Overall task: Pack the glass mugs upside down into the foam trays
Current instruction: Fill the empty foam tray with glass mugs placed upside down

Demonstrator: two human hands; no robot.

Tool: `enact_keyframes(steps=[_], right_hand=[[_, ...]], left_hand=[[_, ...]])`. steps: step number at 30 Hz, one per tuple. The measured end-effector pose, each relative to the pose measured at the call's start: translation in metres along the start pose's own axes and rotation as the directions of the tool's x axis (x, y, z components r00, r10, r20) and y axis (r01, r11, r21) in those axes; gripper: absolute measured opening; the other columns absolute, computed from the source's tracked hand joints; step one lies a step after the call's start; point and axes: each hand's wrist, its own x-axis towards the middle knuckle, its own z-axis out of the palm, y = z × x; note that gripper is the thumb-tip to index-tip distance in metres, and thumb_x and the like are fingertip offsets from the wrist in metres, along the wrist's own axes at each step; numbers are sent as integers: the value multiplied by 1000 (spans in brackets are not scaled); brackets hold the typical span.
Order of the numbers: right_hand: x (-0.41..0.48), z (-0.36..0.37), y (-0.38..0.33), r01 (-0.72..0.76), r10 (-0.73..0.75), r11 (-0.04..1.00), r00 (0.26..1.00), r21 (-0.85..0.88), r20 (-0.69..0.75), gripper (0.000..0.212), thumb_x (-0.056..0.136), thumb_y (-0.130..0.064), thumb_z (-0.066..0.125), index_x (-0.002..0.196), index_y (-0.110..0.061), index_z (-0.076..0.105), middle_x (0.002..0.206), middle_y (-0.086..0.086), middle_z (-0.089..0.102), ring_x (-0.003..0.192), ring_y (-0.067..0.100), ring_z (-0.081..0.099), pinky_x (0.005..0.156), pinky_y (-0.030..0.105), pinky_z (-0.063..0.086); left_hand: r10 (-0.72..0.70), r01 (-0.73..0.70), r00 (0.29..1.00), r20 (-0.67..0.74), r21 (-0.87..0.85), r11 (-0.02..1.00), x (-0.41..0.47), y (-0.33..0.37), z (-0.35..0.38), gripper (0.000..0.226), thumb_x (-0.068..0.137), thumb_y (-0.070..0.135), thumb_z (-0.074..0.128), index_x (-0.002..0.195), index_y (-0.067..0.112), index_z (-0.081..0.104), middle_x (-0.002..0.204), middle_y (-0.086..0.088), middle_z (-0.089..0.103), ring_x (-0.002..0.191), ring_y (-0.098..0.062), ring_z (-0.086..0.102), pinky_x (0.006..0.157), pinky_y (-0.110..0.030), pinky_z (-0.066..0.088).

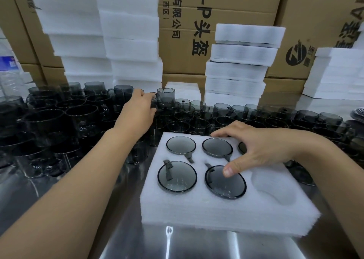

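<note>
Meeting left hand [137,109], mug [166,98]; right hand [262,150], tray [216,215].

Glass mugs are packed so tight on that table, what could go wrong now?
1. The left grip seems to hold a glass mug by its handle among crowded loose mugs; lifting it out could knock a neighbour.
2. The right grip spreads over the foam tray, thumb above a packed mug; it may block the way to the empty pocket or get bumped.

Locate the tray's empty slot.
Head view: the empty slot is in the near right corner of the tray, right of a packed mug, nearer the camera than the right hand.
</note>
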Motion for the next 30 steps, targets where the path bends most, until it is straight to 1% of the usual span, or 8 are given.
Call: enact_keyframes(steps=[6,8,11,14,20,23,27,30], right_hand=[[1,0,4,32,-32,999,999,-6,-34,105,43,-88,58,137,-55,25,135,-32,24,123,-3,31,101,22,28],[1,-2,6,47,-47,999,995,-6,-87,99,41,-92,54,131,-56,34,126,-38,34,114,-12,40,91,15,32],[3,-5,8,49,-34,997,973,62,-228,77,44,-90,52,111,-52,53,106,-35,58,92,-15,54,76,12,39],[10,-4,10,105,-5,974,895,199,-446,68,53,-90,43,93,-40,67,89,-24,68,80,-3,64,77,24,50],[26,5,-3,353,151,647,809,675,-568,36,96,-54,36,106,-28,58,100,5,70,75,19,72,70,30,58],[31,9,-8,439,183,485,795,757,-578,28,96,-48,45,102,-23,57,86,2,69,71,19,71,69,31,57],[36,16,-5,432,204,449,803,782,-561,26,91,-44,58,99,-19,59,89,4,66,77,18,68,75,35,57],[34,16,-4,452,196,359,819,817,-539,24,91,-37,60,101,-15,61,89,7,67,74,17,69,69,29,55]], left_hand=[[38,-41,988,-146,-18,999,-1,5,-7,25,97,11,51,120,1,56,117,-15,47,91,-33,57,78,-30,39],[74,-91,970,-233,-66,994,-2,15,-13,22,97,12,51,116,2,57,113,-11,47,86,-27,56,76,-29,41],[131,-201,942,-309,-209,957,-8,36,-19,15,96,13,54,109,8,59,103,3,43,80,-14,52,76,-27,45],[194,-293,938,-286,-364,884,-16,55,-20,11,93,12,58,103,17,58,93,17,39,78,-1,51,76,-13,46],[385,-423,905,-179,-459,781,-30,73,-15,17,90,5,61,106,9,64,96,9,45,83,-8,57,82,-18,48],[443,-450,887,-132,-470,759,-37,78,-9,17,89,4,62,105,8,65,97,6,48,84,-8,56,85,-29,50],[486,-485,867,-111,-413,771,-38,77,-3,19,89,5,63,107,6,65,100,1,50,85,-15,57,83,-36,48],[510,-516,851,-124,-374,770,-39,76,-3,27,88,7,62,115,11,62,106,4,46,83,-17,56,79,-41,50]])
